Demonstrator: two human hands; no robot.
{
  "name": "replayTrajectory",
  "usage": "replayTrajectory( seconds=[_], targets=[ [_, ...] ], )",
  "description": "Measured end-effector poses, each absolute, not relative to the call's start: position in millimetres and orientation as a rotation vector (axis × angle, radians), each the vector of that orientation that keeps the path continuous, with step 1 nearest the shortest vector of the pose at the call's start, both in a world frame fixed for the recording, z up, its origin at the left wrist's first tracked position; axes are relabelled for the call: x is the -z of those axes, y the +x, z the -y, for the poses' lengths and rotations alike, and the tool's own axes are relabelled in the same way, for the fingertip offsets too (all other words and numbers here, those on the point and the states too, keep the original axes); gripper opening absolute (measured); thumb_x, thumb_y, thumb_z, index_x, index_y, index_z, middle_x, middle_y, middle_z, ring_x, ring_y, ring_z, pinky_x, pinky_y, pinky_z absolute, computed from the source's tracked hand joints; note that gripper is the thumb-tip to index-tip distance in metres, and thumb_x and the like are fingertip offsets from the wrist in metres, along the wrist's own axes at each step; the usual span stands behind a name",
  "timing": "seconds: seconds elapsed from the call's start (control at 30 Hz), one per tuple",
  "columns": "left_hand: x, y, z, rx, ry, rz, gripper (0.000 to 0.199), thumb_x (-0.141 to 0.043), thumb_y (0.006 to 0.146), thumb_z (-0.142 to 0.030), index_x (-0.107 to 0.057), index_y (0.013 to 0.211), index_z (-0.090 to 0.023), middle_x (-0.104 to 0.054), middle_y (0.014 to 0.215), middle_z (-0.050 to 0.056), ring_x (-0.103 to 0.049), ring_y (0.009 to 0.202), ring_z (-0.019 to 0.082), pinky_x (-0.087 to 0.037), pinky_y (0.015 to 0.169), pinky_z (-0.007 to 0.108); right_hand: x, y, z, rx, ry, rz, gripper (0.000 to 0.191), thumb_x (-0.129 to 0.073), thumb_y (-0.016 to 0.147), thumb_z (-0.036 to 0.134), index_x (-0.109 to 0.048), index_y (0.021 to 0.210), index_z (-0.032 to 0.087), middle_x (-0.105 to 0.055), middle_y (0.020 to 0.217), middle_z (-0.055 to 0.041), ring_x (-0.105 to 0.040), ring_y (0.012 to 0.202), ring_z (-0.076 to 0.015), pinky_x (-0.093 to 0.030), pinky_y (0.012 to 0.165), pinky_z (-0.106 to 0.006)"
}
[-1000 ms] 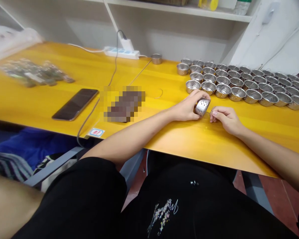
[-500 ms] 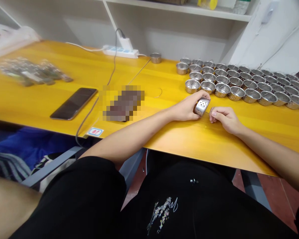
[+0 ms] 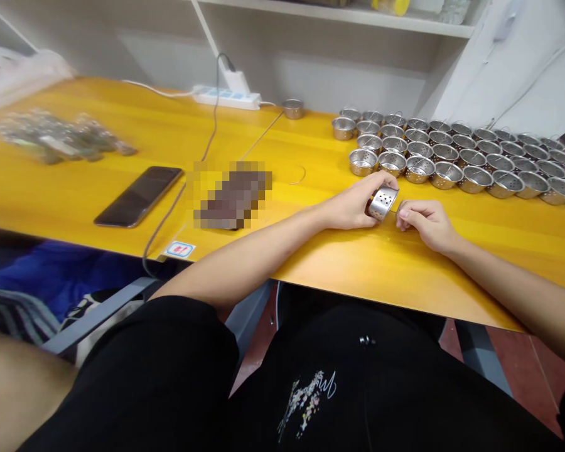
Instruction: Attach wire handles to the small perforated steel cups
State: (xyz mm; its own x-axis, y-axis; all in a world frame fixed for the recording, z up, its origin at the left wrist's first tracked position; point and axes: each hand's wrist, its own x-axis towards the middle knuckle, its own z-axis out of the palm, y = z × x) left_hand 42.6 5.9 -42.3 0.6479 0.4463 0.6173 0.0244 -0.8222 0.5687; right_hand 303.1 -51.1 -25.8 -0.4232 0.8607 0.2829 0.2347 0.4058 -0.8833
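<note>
My left hand [image 3: 360,202] is closed around a small metal cup with holes [image 3: 383,202], tipped on its side just above the table. Its perforated face points toward me and to the right. Close by on the right, my right hand [image 3: 426,223] is pinched on a thin wire [image 3: 393,212] that runs to the cup. Most of that wire is hidden by the fingers. Behind both hands stand rows of similar perforated metal cups [image 3: 420,168], many with thin wire across their tops.
A dark phone [image 3: 139,196] lies on the yellow table [image 3: 320,257], left of a blurred-out dark object [image 3: 235,198]. A grey cable [image 3: 207,147] comes down from a white power strip [image 3: 226,97]. One cup [image 3: 292,108] stands apart. Blurred bundled pieces [image 3: 61,135] lie at left.
Almost nothing differs. Both hands keep their hold on the cup and the wire, with the right hand shifted very slightly; the whole view has drifted a little.
</note>
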Motion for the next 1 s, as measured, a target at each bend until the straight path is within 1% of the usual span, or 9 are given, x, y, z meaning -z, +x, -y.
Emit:
replayTrajectory(
  seconds=[0.13,0.27,0.37,0.53,0.6,0.7,0.77,0.9,1.0],
  targets=[
    [42,43,-4,-1.077,2.374,-0.358,0.070,-0.076,0.077,-0.015,-0.055,0.142,-0.026,-0.069,0.139,0.014,-0.070,0.127,0.034,-0.060,0.115,0.051,23,303,53,-1.046,-0.944,1.934,0.068,-0.082,0.099,0.084,-0.080,0.071,0.022,-0.070,0.069,-0.0045,-0.058,0.065,-0.0182,-0.043,0.068,-0.036],
    [41,43,-3,-1.069,2.402,-0.354,0.069,-0.077,0.079,-0.015,-0.055,0.143,-0.027,-0.069,0.138,0.014,-0.070,0.125,0.034,-0.060,0.113,0.051,20,302,55,-1.061,-0.928,1.987,0.074,-0.080,0.098,0.091,-0.081,0.072,0.022,-0.066,0.067,-0.0025,-0.053,0.063,-0.0166,-0.040,0.067,-0.036],
    [41,43,-2,-1.085,2.406,-0.318,0.068,-0.078,0.080,-0.016,-0.057,0.144,-0.028,-0.070,0.139,0.015,-0.071,0.127,0.035,-0.060,0.114,0.052,18,302,55,-1.086,-0.938,1.981,0.076,-0.078,0.099,0.092,-0.077,0.070,0.022,-0.064,0.066,-0.0028,-0.054,0.064,-0.0176,-0.041,0.068,-0.036],
    [42,43,0,-1.049,2.409,-0.326,0.068,-0.080,0.079,-0.018,-0.058,0.143,-0.028,-0.072,0.138,0.016,-0.071,0.125,0.035,-0.061,0.113,0.054,16,302,56,-1.118,-0.888,1.987,0.079,-0.075,0.101,0.092,-0.067,0.065,0.023,-0.067,0.072,-0.0055,-0.057,0.072,-0.0208,-0.046,0.073,-0.037],
    [42,43,2,-1.055,2.407,-0.338,0.067,-0.080,0.079,-0.020,-0.059,0.143,-0.028,-0.073,0.137,0.015,-0.071,0.124,0.035,-0.061,0.112,0.054,16,301,57,-1.094,-0.881,2.017,0.080,-0.075,0.100,0.093,-0.063,0.063,0.023,-0.062,0.071,-0.0035,-0.052,0.070,-0.0192,-0.042,0.070,-0.036],
    [39,44,4,-1.065,2.407,-0.358,0.065,-0.079,0.081,-0.021,-0.059,0.142,-0.028,-0.073,0.137,0.015,-0.071,0.123,0.034,-0.062,0.112,0.053,16,300,58,-1.066,-0.894,2.054,0.083,-0.074,0.100,0.093,-0.053,0.062,0.023,-0.047,0.066,0.0012,-0.038,0.065,-0.0157,-0.030,0.065,-0.035],
    [37,44,6,-1.063,2.416,-0.357,0.064,-0.079,0.080,-0.021,-0.059,0.141,-0.027,-0.073,0.137,0.015,-0.070,0.122,0.034,-0.061,0.112,0.053,17,300,59,-1.059,-0.905,2.050,0.084,-0.072,0.100,0.095,-0.047,0.062,0.024,-0.039,0.066,0.0025,-0.032,0.065,-0.0150,-0.026,0.064,-0.036],
    [34,43,10,-1.082,2.444,-0.309,0.062,-0.077,0.082,-0.020,-0.058,0.141,-0.028,-0.072,0.136,0.014,-0.070,0.123,0.033,-0.061,0.111,0.051,18,300,60,-1.045,-0.904,2.021,0.085,-0.068,0.101,0.096,-0.041,0.064,0.025,-0.031,0.067,0.0033,-0.027,0.065,-0.0142,-0.022,0.065,-0.036],
    [34,43,12,-1.078,2.466,-0.301,0.061,-0.075,0.085,-0.018,-0.057,0.142,-0.028,-0.071,0.137,0.014,-0.070,0.124,0.032,-0.061,0.112,0.050,18,301,60,-1.034,-0.905,2.024,0.084,-0.067,0.102,0.095,-0.041,0.064,0.024,-0.031,0.068,0.0030,-0.026,0.066,-0.0140,-0.022,0.064,-0.035]
  ],
)
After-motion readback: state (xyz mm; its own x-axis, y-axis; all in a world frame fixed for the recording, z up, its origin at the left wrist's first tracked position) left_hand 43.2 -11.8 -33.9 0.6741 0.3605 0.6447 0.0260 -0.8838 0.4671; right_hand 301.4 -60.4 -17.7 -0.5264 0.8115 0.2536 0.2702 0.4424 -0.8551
